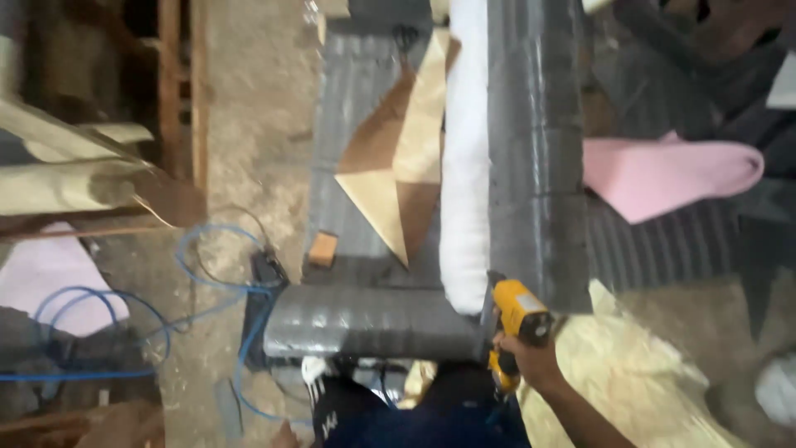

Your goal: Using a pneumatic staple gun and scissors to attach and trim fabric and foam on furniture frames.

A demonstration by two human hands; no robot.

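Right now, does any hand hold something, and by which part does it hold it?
The right hand holds a yellow power tool by its handle, with the tool's head against the grey upholstered frame. The left hand is not visible.

One yellow tool (518, 319) is held in one hand (531, 357), near right. One white roll (464, 166) lies centre, one pink cloth (663, 174) right, one small wood block (322, 248) and one blue hose (199, 282) left.

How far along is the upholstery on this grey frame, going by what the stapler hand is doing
Grey ribbed fabric already lies over the long side and the near end of the frame. The right hand presses a yellow stapler at that near corner. White padding and brown board are uncovered, so much apparently remains. Left hand unseen.
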